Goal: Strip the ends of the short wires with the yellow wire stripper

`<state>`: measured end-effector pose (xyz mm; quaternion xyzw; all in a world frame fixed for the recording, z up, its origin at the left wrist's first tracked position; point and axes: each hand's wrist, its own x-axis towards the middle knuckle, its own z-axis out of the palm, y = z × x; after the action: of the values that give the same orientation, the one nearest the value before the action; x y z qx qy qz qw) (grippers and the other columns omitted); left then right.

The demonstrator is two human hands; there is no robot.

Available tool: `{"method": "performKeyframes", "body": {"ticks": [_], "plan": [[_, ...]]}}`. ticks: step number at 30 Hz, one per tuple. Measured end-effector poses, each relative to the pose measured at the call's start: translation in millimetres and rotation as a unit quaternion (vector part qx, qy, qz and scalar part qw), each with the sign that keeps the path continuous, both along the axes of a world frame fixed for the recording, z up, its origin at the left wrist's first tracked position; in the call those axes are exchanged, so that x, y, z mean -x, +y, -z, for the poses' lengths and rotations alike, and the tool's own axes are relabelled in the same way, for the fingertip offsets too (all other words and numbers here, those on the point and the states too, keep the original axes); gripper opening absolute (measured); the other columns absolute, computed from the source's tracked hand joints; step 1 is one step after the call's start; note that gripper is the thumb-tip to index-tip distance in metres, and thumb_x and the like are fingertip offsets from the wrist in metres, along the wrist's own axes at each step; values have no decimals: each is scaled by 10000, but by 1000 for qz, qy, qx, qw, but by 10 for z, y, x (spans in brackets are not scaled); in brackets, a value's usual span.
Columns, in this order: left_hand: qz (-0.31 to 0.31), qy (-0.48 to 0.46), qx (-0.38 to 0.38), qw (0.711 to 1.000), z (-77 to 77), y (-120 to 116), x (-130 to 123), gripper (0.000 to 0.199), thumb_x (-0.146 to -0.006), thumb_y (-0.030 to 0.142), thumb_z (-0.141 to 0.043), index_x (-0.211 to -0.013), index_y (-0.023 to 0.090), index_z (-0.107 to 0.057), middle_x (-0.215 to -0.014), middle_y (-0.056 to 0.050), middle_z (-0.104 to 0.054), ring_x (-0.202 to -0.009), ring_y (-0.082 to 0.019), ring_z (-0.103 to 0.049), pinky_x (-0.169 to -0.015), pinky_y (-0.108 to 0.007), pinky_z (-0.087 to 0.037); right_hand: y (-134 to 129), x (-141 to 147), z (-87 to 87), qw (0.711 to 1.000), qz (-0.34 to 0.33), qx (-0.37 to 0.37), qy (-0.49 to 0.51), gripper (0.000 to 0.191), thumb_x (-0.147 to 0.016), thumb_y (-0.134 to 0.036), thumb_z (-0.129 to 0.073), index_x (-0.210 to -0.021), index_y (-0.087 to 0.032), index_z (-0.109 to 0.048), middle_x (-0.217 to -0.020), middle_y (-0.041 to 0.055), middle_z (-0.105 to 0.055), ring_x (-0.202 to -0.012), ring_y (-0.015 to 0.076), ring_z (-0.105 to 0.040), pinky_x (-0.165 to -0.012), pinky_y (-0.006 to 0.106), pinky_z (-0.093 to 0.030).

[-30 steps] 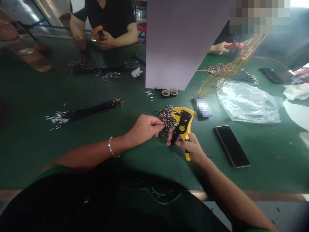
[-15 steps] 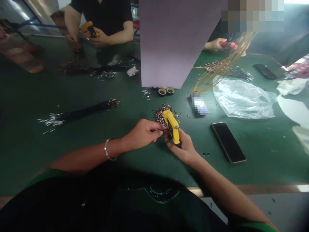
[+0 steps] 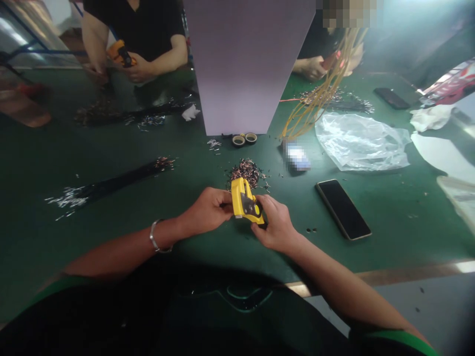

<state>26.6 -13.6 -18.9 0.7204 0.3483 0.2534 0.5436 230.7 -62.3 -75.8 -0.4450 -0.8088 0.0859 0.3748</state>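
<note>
- My right hand (image 3: pixel 275 225) curls its fingers around the yellow tool (image 3: pixel 237 199), above the bench (image 3: pixel 297 264) near the wire scraps (image 3: pixel 248 169).
- My left hand (image 3: pixel 208 211) is beside the tool's head; its fingers are partly hidden, so I cannot tell what they pinch.
- A phone (image 3: pixel 343 210) lies to the right.

Green tbl (image 3: pixel 200 168) has blk phone (image 3: pixel 343 210), clear bag (image 3: pixel 363 143), 2 tape rolls (image 3: pixel 238 145), blk wires (image 3: pixel 120 183) & pile of tiny bits (image 3: pixel 245 169).
</note>
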Motion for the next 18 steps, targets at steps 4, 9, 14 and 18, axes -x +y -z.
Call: {"method": "performKeyframes", "body": {"ticks": [4, 9, 14, 18], "plan": [[10, -8, -10, 1000, -18, 0, -9, 230, -743, 111, -582, -836, 173, -783, -805, -3, -768, -745, -130, -686, -732, -227, -546, -3, -2, -8, 1000, 0, -20, -19, 435, -709, -195, -520, -1141, -155, -481, -891, 118, -658, -772, 263, -646, -653, 383, -544], [11, -11, -25, 1000, -31, 12, -15, 209, -749, 126, -584, -797, 180, -780, -763, -2, -757, -728, -122, -678, -727, -225, -550, -12, 4, -36, 999, -2, -28, -27, 329, -731, -191, -513, -1058, -168, -482, -781, 73, -639, -645, 221, -615, -580, 327, -501], [15, 5, -51, 999, -41, 20, -15, 209, -740, 115, -554, -724, 171, -754, -693, -2, -719, -683, -118, -647, -677, -228, -534, -28, 2, -22, 999, 6, -16, -32, 296, -728, -194, -509, -1023, -181, -485, -739, 47, -633, -621, 211, -607, -582, 315, -478], [6, 21, -57, 998, -44, 25, -18, 195, -750, 148, -545, -649, 150, -712, -634, -2, -662, -637, -107, -609, -618, -216, -494, -38, 0, 22, 1000, 13, -7, -22, 262, -724, -192, -515, -984, -187, -487, -705, 33, -626, -594, 198, -596, -572, 301, -457]]}}
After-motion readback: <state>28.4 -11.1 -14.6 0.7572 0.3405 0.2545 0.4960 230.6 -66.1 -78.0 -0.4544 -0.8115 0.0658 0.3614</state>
